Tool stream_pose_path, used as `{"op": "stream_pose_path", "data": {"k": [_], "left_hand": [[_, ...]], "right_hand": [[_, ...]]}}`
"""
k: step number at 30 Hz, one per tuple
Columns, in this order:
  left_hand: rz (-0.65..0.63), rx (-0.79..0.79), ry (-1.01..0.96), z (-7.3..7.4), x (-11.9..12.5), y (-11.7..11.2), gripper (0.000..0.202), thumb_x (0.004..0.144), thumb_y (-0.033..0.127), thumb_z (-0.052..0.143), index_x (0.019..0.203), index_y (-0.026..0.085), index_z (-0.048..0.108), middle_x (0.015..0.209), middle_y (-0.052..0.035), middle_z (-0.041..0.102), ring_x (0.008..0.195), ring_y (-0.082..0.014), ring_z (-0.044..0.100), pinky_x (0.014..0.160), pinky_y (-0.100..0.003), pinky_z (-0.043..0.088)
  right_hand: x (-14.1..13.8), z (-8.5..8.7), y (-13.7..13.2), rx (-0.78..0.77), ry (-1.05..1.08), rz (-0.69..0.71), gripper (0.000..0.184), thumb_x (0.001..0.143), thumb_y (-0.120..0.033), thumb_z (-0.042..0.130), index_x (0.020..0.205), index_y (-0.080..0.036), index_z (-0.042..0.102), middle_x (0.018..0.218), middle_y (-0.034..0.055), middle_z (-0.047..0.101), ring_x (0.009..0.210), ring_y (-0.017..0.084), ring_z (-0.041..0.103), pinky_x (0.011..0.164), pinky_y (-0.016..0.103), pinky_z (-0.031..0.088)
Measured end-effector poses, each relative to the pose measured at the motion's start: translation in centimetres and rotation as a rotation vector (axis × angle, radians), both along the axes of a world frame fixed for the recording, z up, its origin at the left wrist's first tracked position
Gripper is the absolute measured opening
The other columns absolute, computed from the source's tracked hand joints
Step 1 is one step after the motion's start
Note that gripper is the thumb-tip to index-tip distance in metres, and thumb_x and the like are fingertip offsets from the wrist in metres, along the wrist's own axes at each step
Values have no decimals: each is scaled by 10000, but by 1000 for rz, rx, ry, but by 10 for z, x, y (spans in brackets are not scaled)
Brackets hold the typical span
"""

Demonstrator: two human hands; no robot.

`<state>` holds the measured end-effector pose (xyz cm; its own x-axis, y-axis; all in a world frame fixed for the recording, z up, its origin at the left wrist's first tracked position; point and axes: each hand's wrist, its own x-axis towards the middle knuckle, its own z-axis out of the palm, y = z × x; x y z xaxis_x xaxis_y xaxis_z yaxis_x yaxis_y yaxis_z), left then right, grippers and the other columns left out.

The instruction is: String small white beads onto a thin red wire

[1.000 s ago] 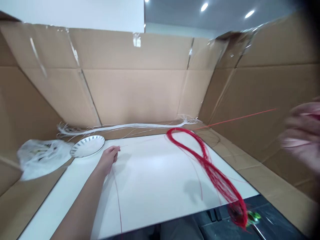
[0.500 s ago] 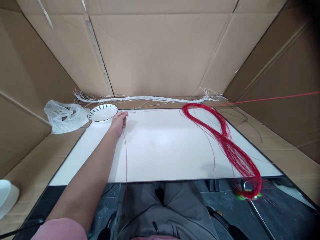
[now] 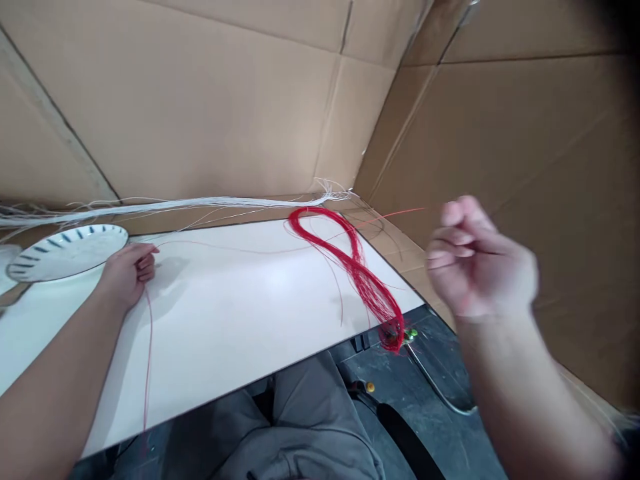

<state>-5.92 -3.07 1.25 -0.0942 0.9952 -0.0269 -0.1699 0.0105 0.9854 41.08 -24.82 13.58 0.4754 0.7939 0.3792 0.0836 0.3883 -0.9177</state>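
Observation:
My left hand (image 3: 131,270) is closed in a pinch on a red thread (image 3: 149,347), beside the rim of the white plate (image 3: 73,253) with dark marks. One length of the thread hangs down past the table's front edge. Another runs slackly rightward over the table and rises toward my right hand (image 3: 477,260). This hand is raised at the right, blurred, fingers curled together; the visible thread fades out a little short of it, and what the fingers hold cannot be made out. Between the hands lies a looped bundle of red threads (image 3: 367,283), its near end over the table edge.
A long bundle of white strands (image 3: 215,202) stretches along the back of the white table (image 3: 250,313). Cardboard walls (image 3: 240,100) stand behind and to the right. Part of a plastic bag (image 3: 9,257) shows at the left edge. A metal bar (image 3: 435,380) is below the table.
The view has turned right. My right hand has come into view at the right. The red thread, earlier stretched straight to the right edge, now sags. My left hand still pinches it beside the plate.

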Motion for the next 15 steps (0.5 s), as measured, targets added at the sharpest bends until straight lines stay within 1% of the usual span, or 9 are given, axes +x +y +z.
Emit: {"op": "stream_pose_path", "data": {"k": [1, 3, 7, 9, 10, 12, 13, 14, 15], "left_hand": [[-9, -1, 8, 1, 1, 0, 158, 965, 254, 626, 873, 127, 611, 662, 66, 520, 427, -33, 389, 355, -144, 313], [3, 2, 34, 1, 3, -1, 163, 962, 235, 628, 847, 123, 604, 630, 81, 487, 406, -24, 349, 342, -138, 281], [29, 10, 50, 1, 6, -7, 149, 947, 205, 636, 829, 127, 591, 610, 90, 443, 420, -32, 347, 356, -144, 271], [27, 19, 27, 5, 11, -11, 134, 889, 160, 672, 802, 149, 571, 582, 93, 403, 430, -44, 325, 369, -155, 240], [15, 20, 9, 10, 15, -14, 152, 832, 139, 699, 779, 165, 559, 565, 90, 385, 433, -52, 305, 376, -165, 220], [-43, 16, -38, 26, 25, -26, 221, 674, 121, 741, 712, 195, 537, 541, 71, 368, 444, -65, 264, 397, -194, 192], [-84, 13, -65, 37, 31, -35, 225, 611, 147, 736, 661, 203, 523, 535, 60, 351, 448, -71, 241, 405, -210, 191], [-123, 28, -90, 49, 37, -48, 215, 579, 178, 725, 615, 205, 515, 543, 48, 330, 469, -81, 254, 424, -223, 224], [-151, 51, -105, 60, 43, -64, 192, 540, 196, 708, 581, 204, 521, 554, 33, 341, 488, -90, 279, 441, -238, 254]], "right_hand": [[-8, -5, 3, -48, -2, -4, 242, 907, -230, 452, 1061, -291, 627, 1151, 59, 645, 635, 143, 492, 484, 280, 345], [-24, -14, 10, -95, 12, 20, 283, 916, -258, 427, 1133, -303, 602, 1198, 61, 647, 682, 157, 535, 518, 289, 394], [-44, -29, 14, -90, -16, 94, 296, 925, -327, 449, 1192, -307, 575, 1203, 67, 659, 726, 177, 582, 545, 305, 444], [-50, -31, 11, -100, -49, 106, 301, 932, -352, 442, 1200, -301, 572, 1207, 71, 658, 728, 182, 589, 539, 308, 447], [-51, -31, 9, -105, -53, 107, 303, 934, -353, 438, 1199, -297, 574, 1212, 73, 657, 723, 180, 589, 533, 306, 445], [-52, -28, 3, -92, -19, 96, 290, 933, -335, 447, 1179, -293, 594, 1221, 72, 657, 702, 169, 585, 518, 293, 437], [-49, -26, 0, -68, 17, 79, 269, 929, -318, 466, 1154, -295, 613, 1226, 65, 657, 691, 158, 583, 514, 284, 435], [-45, -25, -1, -25, 57, 50, 247, 922, -295, 492, 1124, -298, 633, 1230, 56, 658, 687, 148, 584, 512, 275, 435], [-38, -25, -2, 39, 99, 2, 228, 911, -264, 520, 1090, -303, 654, 1234, 45, 658, 691, 138, 592, 520, 266, 442]]}}
